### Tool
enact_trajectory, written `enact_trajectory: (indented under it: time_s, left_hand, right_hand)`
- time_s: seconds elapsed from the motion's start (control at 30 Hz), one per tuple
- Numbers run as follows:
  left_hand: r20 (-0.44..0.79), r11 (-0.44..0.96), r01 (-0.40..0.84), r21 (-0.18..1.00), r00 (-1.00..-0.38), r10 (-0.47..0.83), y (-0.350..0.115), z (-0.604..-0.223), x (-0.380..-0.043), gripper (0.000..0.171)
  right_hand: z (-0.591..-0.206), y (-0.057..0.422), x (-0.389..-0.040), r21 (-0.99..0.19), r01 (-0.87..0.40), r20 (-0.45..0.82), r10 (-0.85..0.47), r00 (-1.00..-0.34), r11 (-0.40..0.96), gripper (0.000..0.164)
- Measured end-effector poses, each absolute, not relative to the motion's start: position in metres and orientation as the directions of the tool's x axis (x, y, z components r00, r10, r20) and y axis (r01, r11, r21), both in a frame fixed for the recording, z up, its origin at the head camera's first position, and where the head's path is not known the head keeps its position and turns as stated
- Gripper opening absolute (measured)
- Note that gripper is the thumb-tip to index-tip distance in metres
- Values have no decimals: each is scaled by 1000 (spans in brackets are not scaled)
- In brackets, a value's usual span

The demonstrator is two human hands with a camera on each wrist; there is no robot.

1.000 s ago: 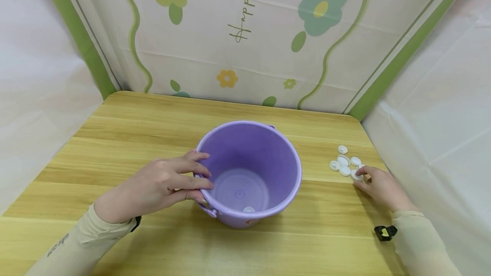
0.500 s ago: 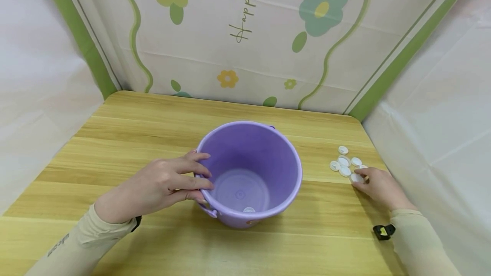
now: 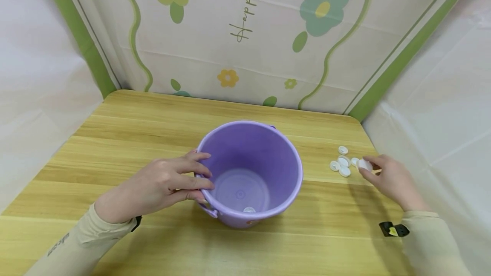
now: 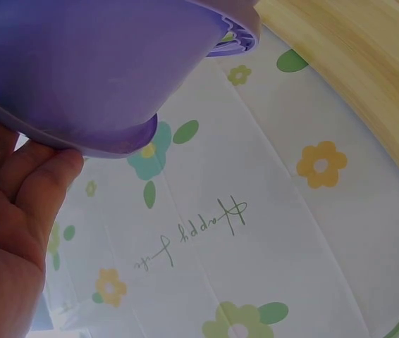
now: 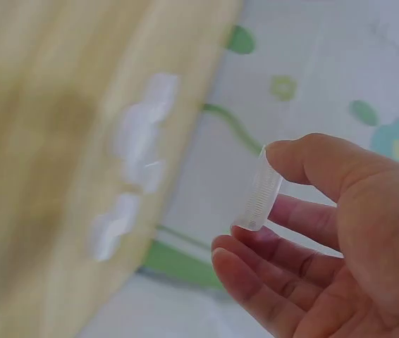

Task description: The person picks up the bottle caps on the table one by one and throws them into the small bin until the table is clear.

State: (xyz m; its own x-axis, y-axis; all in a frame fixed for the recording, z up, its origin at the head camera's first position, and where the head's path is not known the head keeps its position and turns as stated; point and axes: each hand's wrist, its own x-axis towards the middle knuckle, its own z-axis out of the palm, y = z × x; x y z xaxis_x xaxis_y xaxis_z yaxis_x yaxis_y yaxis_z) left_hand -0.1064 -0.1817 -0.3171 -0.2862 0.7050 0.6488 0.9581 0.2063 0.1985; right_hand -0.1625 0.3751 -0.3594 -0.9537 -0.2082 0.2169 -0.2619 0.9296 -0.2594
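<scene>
Now lifted, one ribbed cap (image 5: 261, 193) sits pinched in the right grip (image 3: 393, 182), left grip (image 3: 165, 182) clasping the bucket (image 3: 245, 148), one disc (image 3: 249, 210) inside, several loose caps (image 3: 344, 171) remaining right.

The loose white caps (image 5: 139, 144) blur in the right wrist view, while the left wrist view crops the purple bucket (image 4: 94, 63).

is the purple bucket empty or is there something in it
Nearly empty: the head view shows one small white cap low inside the bucket, the visible bottom otherwise bare.

The flowered backdrop (image 3: 226, 50) reads "Happy" in green script (image 3: 246, 13); print (image 3: 58, 244) on the left sleeve (image 3: 86, 235) is illegible.
</scene>
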Motion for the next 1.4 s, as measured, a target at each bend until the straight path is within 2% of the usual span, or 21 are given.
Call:
enact_trajectory:
  time_s: [0.2, 0.37, 0.5, 0.73, 0.9, 1.4]
  left_hand:
    - [684, 179, 970, 164, -243, 688, -180, -317, -108, 24]
    - [659, 202, 961, 189, -276, 700, -181, -316, -106, 25]
    - [649, 214, 957, 194, -289, 703, -182, -315, -105, 26]
    - [647, 218, 955, 198, -295, 703, -182, -315, -105, 26]
    - [671, 193, 966, 172, -259, 695, -181, -315, -107, 25]
    - [674, 204, 965, 166, -262, 691, -180, -315, -105, 23]
  right_hand:
    - [-326, 348, -157, -282, -362, 361, -251, -898, 889, 40]
    - [-301, 318, -155, -266, -512, 549, -308, -777, 817, 44]
    - [-279, 291, -152, -264, -614, 619, -358, -700, 744, 50]
    - [-251, 248, -152, -273, -725, 620, -461, -635, 632, 52]
    - [-238, 224, -156, -253, -774, 631, -508, -587, 580, 51]
    - [-221, 175, -172, -230, -815, 546, -622, -560, 532, 37]
